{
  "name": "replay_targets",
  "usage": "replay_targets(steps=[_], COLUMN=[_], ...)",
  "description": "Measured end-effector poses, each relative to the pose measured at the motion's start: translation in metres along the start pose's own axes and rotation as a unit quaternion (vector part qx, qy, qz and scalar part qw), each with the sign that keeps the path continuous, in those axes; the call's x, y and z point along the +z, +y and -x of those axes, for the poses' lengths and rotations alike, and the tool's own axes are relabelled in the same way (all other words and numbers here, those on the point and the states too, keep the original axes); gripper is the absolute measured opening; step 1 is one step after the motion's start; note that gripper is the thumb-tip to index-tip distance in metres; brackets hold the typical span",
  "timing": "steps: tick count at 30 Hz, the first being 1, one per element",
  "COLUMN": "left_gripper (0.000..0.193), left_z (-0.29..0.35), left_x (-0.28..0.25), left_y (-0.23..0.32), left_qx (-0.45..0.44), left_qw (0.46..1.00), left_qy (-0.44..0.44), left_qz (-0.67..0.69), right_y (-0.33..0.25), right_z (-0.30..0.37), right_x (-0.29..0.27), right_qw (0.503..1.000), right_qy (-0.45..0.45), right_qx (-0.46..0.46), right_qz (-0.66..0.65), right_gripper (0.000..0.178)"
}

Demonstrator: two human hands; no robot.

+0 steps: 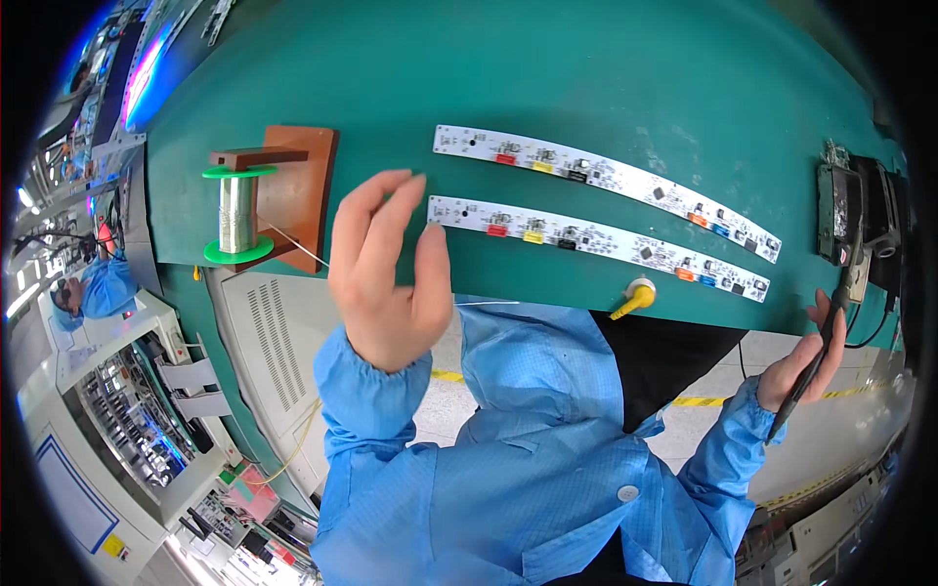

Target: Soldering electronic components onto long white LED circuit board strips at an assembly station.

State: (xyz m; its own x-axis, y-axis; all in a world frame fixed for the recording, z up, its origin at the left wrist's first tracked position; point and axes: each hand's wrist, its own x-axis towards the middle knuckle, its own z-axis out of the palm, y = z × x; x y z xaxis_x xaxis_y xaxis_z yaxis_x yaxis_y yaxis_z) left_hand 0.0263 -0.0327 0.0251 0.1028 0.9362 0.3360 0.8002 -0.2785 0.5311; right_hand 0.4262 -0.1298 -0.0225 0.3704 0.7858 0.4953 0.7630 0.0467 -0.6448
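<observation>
My left hand (386, 269) is raised at the near edge of the green bench, its fingers apart and curved, just left of the ends of two circuit board strips. Thin solder wire (293, 242) runs from a spool (237, 217) toward this hand and passes out of sight behind it; whether they touch is hidden. The far strip (625, 181) and the near strip (606, 239) are white, long and narrow, with small coloured connectors. At the right, my right hand (806, 361) grips the dark handle of a soldering iron (813, 376), whose front end reaches toward the stand (850, 210).
The spool sits on a brown holder (308, 190). A yellow plug (637, 296) is at the bench's near edge, between my hands. A black cable (870, 337) hangs near the stand. Farther left, another person in blue (103, 293) is near white machines (127, 420).
</observation>
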Motion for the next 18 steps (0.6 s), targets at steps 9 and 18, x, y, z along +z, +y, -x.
replay_targets(steps=[9,18], left_gripper=[0.024,0.027], left_z=[-0.003,0.014], left_x=[-0.003,-0.011], left_y=[-0.025,-0.019], left_qx=[0.030,-0.061], left_qw=[0.992,0.929], left_qy=[-0.095,-0.088], left_qz=[0.082,0.355], right_y=[-0.019,-0.011], right_z=[0.014,0.019], right_x=[0.028,0.032], right_qw=[0.995,0.990], right_qy=[-0.078,0.038], right_qx=[-0.048,-0.126], right_qz=[-0.043,-0.050], right_gripper=[0.062,0.056])
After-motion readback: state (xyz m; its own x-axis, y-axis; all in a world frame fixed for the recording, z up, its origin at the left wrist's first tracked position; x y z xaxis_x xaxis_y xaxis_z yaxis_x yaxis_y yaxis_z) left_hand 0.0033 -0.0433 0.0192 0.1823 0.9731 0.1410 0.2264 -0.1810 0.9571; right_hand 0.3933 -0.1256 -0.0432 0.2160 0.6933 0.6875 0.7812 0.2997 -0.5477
